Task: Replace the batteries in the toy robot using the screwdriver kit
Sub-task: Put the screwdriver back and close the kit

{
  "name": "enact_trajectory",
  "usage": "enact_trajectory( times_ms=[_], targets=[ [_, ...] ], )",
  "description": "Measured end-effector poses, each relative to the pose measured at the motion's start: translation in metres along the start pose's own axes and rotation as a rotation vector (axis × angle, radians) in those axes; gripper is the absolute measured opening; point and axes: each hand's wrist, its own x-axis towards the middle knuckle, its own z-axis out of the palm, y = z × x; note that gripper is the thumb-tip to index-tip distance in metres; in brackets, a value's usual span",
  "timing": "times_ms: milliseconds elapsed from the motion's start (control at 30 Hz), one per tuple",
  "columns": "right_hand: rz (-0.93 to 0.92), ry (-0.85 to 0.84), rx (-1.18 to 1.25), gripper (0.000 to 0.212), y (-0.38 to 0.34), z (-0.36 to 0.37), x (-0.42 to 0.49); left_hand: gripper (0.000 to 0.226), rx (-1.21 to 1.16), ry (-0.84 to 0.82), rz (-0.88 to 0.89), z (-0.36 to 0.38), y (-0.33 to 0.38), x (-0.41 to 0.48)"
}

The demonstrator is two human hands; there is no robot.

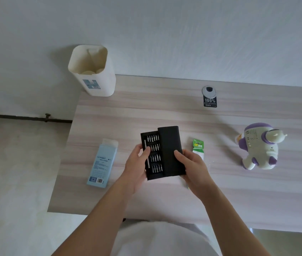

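A black screwdriver kit [168, 145] is held above the middle of the wooden table [165, 111]. Its inner tray of silver bits [154, 154] is slid partly out to the left of the black sleeve. My left hand [137, 163] grips the tray's left edge, thumb on top. My right hand [192, 167] grips the sleeve's right edge. A green and white battery pack [198, 146] lies just right of the kit. The white and purple toy robot [259, 146] lies on the table at the far right.
A light blue box [103, 163] lies on the table left of my hands. A cream bin [91, 71] stands off the table's back left corner. A round cable grommet with a black label [209, 97] sits near the back edge.
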Motion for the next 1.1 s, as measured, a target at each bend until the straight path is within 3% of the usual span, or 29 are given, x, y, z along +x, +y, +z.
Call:
enact_trajectory(
  times_ms=[133, 300, 433, 533, 667, 833, 1100],
  targets=[
    [-0.094, -0.095, -0.092, 0.021, -0.032, 0.011, -0.031, 0.023, -0.11, -0.088, 0.039, 0.01, 0.031, -0.02],
    [-0.206, -0.073, -0.319, 0.017, -0.044, 0.023, -0.056, 0.024, -0.214, -0.17, 0.122, 0.014, 0.061, -0.039],
    [-0.205, -0.086, -0.405, 0.016, -0.044, 0.031, -0.062, 0.024, -0.187, -0.23, 0.2, 0.011, 0.076, -0.049],
    [-0.202, -0.124, -0.445, 0.018, -0.047, 0.037, -0.065, 0.037, -0.14, -0.24, 0.247, 0.008, 0.081, -0.051],
    [-0.215, -0.108, -0.46, 0.019, -0.047, 0.045, -0.068, 0.044, -0.109, -0.236, 0.281, 0.006, 0.081, -0.054],
    [-0.22, -0.078, -0.434, 0.019, -0.045, 0.049, -0.069, 0.035, -0.094, -0.206, 0.259, 0.005, 0.079, -0.056],
    [-0.224, 0.013, -0.385, 0.024, -0.039, 0.052, -0.071, 0.039, -0.095, -0.309, 0.284, 0.014, 0.078, -0.064]
  ],
)
